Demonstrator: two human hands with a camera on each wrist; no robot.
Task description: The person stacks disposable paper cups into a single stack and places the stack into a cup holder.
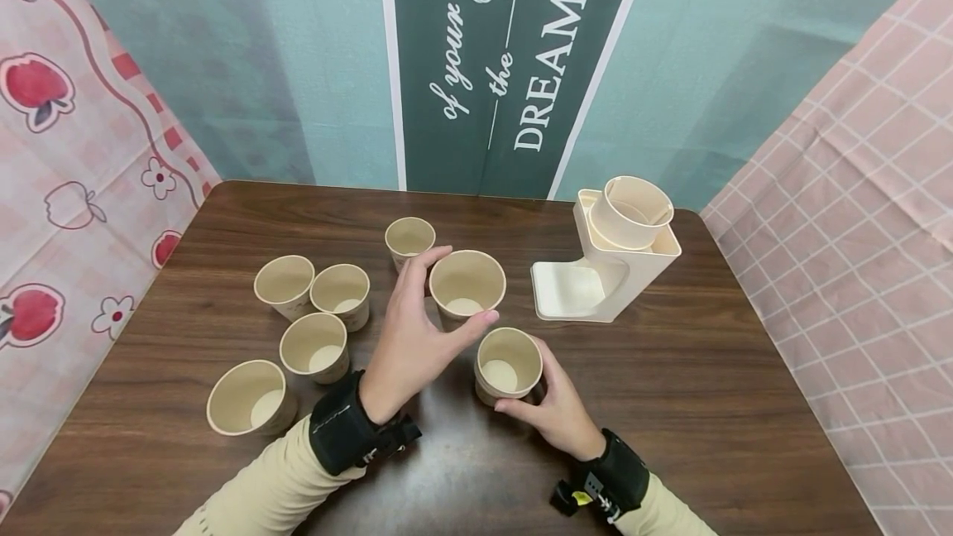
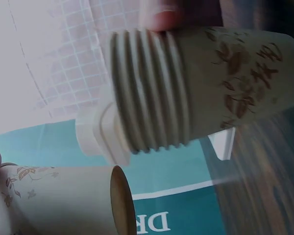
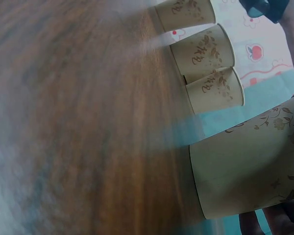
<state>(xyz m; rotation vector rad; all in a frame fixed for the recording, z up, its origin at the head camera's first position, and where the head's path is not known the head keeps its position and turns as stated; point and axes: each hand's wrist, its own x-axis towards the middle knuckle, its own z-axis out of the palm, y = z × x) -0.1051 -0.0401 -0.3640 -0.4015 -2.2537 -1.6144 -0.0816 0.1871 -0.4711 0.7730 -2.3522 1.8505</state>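
My left hand [image 1: 413,346] grips a stack of paper cups [image 1: 467,270] between thumb and fingers. In the left wrist view, several ribbed rims of this cup stack [image 2: 149,90] show one against another, and brown leaf prints mark its side. Just to the right and nearer me, my right hand [image 1: 554,408] holds a beige paper cup [image 1: 509,362], thumb on the near side and fingers round the right. Its mouth faces up. The right wrist view has this held cup [image 3: 250,161] large, its base right at the table top, with fingertips below it.
Left of my hands several paper cups stand upright, one at the near left [image 1: 249,399]. Another cup [image 1: 409,236] stands behind my left hand. At the back right is a cream plastic stand [image 1: 633,271] with a cup-like piece [image 1: 633,209] in its top. A brown wooden table [image 1: 707,404] carries everything.
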